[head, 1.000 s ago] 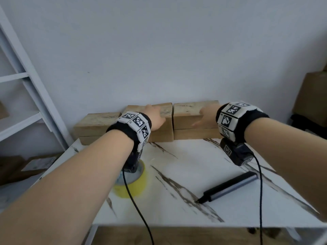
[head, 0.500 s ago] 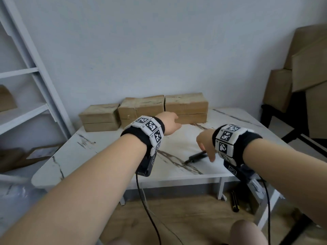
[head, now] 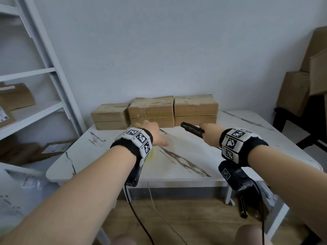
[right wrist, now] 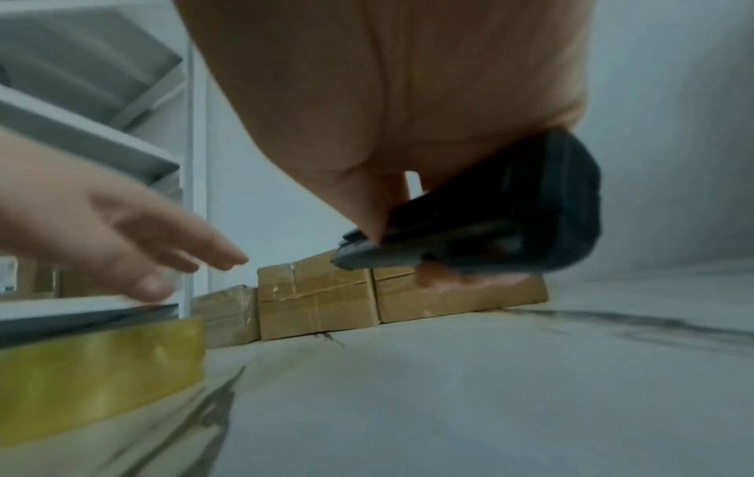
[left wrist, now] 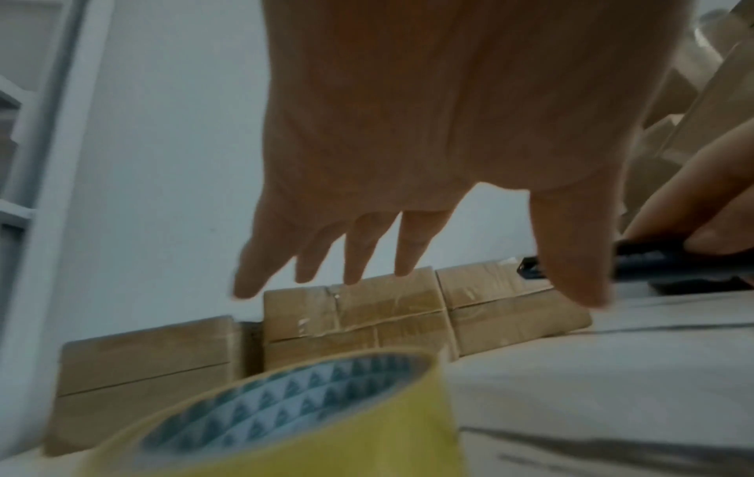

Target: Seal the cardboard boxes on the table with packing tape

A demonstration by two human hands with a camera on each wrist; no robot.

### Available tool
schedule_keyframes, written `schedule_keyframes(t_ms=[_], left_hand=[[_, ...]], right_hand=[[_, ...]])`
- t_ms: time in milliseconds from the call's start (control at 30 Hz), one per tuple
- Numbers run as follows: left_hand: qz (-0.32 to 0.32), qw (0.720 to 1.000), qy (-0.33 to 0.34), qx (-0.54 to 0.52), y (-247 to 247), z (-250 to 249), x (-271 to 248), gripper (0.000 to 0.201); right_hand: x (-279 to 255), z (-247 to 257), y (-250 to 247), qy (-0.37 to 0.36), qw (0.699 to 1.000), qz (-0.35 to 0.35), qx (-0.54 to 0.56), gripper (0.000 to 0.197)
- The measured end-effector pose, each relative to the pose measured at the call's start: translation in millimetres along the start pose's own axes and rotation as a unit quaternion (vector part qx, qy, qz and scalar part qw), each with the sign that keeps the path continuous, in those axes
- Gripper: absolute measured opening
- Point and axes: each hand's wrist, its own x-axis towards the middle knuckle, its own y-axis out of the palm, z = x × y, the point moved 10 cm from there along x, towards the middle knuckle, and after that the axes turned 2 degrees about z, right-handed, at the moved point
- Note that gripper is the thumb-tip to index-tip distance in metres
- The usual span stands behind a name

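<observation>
Three taped cardboard boxes stand in a row at the table's back edge against the wall: left box (head: 110, 116), middle box (head: 151, 110), right box (head: 195, 109). My right hand (head: 209, 134) grips a black utility knife (head: 192, 129) above the table in front of the right box; the knife (right wrist: 481, 222) points left. My left hand (head: 154, 131) hovers with fingers (left wrist: 363, 251) spread and straight, holding nothing, above a yellow tape roll (left wrist: 293, 419) lying flat on the table. In the head view the roll (head: 151, 154) is mostly hidden by my left wrist.
The white marble-pattern table (head: 194, 161) has bare surface in the middle and right. A white shelf unit (head: 44, 82) with boxes stands at left. Stacked cardboard boxes (head: 304, 76) on a dark stand are at right. Cables hang from both wrists to the wooden floor.
My right hand has picked the black knife up off the table and holds it raised. My left hand has come back from the boxes to above the tape roll. The head view has pulled back.
</observation>
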Motion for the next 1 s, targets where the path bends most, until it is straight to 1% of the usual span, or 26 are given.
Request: schedule_keyframes(t_ms=[100, 133, 167, 200, 267, 333, 433, 567, 633, 733, 800, 867, 967, 1000], left_hand=[[0.069, 0.996, -0.051, 0.008, 22.2, 29.2, 4.0, 0.113], [0.089, 0.994, -0.056, 0.005, 27.9, 36.7, 5.8, 0.118], [0.104, 0.993, -0.057, 0.002, 31.6, 42.0, 6.9, 0.118], [0.111, 0.992, -0.054, -0.004, 34.3, 45.9, 9.1, 0.114], [0.102, 0.994, -0.048, -0.016, 35.5, 50.7, 12.8, 0.105], [0.085, 0.995, -0.037, -0.038, 35.2, 48.9, 15.8, 0.107], [0.066, 0.995, 0.001, -0.077, 32.8, 33.8, 22.2, 0.113], [0.051, 0.994, 0.036, -0.095, 29.5, 12.2, 33.3, 0.106], [0.052, 0.993, 0.044, -0.098, 29.6, 6.2, 37.0, 0.106], [0.053, 0.993, 0.05, -0.094, 29.2, 4.2, 40.0, 0.108], [0.06, 0.993, 0.055, -0.085, 30.6, 4.9, 41.4, 0.108], [0.054, 0.993, 0.058, -0.084, 27.3, 6.9, 36.8, 0.107], [0.031, 0.993, 0.067, -0.091, 15.5, 8.1, 28.7, 0.102], [0.025, 0.993, 0.063, -0.097, 12.0, 8.6, 25.8, 0.098]], right_hand=[[3.9, 12.1, 3.8, -0.021, 0.999, 0.016, -0.021, 0.033], [5.5, 15.5, 5.7, -0.03, 0.999, 0.024, -0.031, 0.033], [6.8, 18.5, 7.6, -0.034, 0.998, 0.032, -0.041, 0.033], [8.1, 20.3, 9.2, -0.036, 0.997, 0.039, -0.055, 0.033], [12.0, 21.8, 13.2, -0.033, 0.995, 0.055, -0.079, 0.032], [18.3, 21.4, 20.7, -0.028, 0.992, 0.074, -0.097, 0.033], [28.7, 21.4, 28.9, -0.023, 0.988, 0.087, -0.125, 0.037], [41.2, 23.0, 35.3, -0.034, 0.979, 0.093, -0.179, 0.047], [44.3, 21.9, 36.8, -0.043, 0.98, 0.091, -0.171, 0.048], [46.8, 23.1, 32.5, -0.062, 0.989, 0.06, -0.117, 0.047], [48.0, 19.4, 36.9, -0.043, 0.985, 0.092, -0.139, 0.051], [48.1, 18.9, 36.8, -0.028, 0.984, 0.104, -0.141, 0.054], [40.2, 19.7, 25.8, -0.014, 0.99, 0.092, -0.106, 0.055], [37.2, 21.4, 18.8, -0.007, 0.994, 0.074, -0.084, 0.055]])
